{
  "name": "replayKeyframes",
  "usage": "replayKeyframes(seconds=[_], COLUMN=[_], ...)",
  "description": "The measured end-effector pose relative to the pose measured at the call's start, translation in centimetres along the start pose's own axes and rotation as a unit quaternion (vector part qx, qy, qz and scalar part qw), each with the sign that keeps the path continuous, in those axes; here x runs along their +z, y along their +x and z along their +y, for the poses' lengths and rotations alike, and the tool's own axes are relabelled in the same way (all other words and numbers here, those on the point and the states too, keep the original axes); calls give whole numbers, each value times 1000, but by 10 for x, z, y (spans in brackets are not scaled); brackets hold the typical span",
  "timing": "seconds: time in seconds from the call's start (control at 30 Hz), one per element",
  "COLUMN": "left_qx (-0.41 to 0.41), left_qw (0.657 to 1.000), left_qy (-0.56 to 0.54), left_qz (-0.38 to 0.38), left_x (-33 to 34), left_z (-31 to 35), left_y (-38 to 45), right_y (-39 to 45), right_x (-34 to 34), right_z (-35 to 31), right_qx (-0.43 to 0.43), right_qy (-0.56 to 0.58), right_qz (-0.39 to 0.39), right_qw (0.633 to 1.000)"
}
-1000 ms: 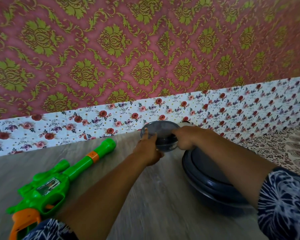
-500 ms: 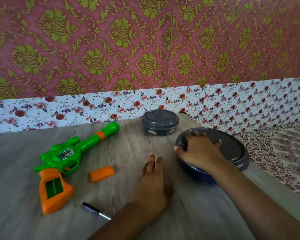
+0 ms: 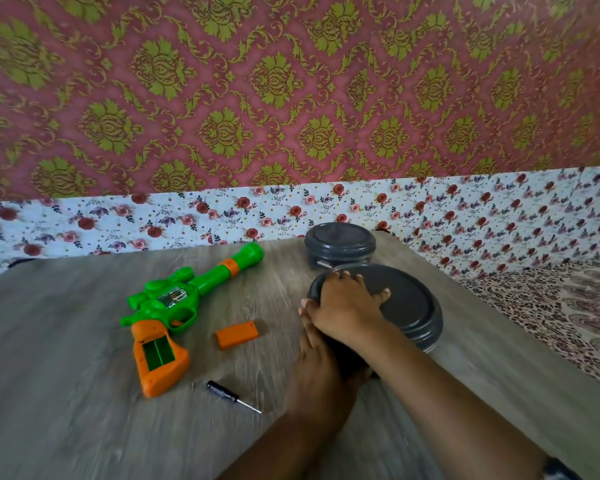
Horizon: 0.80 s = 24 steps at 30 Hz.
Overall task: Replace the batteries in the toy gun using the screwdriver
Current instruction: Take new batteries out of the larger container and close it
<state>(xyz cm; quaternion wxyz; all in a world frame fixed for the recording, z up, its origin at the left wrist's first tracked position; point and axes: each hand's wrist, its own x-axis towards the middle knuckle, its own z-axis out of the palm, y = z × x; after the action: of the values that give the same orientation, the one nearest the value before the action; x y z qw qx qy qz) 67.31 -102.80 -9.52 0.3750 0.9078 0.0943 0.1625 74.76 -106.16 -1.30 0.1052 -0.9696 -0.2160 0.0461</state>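
Toy gun, screwdriver left of hands; right hand grips container lid; left hand unclear.

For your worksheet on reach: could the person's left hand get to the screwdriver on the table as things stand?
Probably yes. The left hand rests against the large container, and the screwdriver lies just to its left on bare table with nothing between them.

On the wooden tabletop, the right hand is gripping the lid of the large grey container near the right edge, while the left hand is resting against its near side. A smaller grey container is sitting at the far edge. The green toy gun, its battery compartment open, the orange battery cover and the screwdriver are lying to the left.
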Motion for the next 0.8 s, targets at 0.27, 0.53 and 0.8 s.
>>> replayKeyframes(seconds=[0.27, 0.53, 0.8], left_qx=[-20, -9, -28], left_qw=[1000, 1000, 999], left_qy=[-3, -26, -22], left_qz=[-7, 8, 34], left_x=[1, 3, -2], left_z=[-1, -2, 0], left_y=[2, 1, 1], right_y=[-38, -53, -45], right_x=[3, 10, 26], right_z=[57, 73, 80], right_qx=[-104, -145, -167], right_qy=[-134, -163, -141], right_qz=[24, 89, 204], right_qw=[985, 972, 954])
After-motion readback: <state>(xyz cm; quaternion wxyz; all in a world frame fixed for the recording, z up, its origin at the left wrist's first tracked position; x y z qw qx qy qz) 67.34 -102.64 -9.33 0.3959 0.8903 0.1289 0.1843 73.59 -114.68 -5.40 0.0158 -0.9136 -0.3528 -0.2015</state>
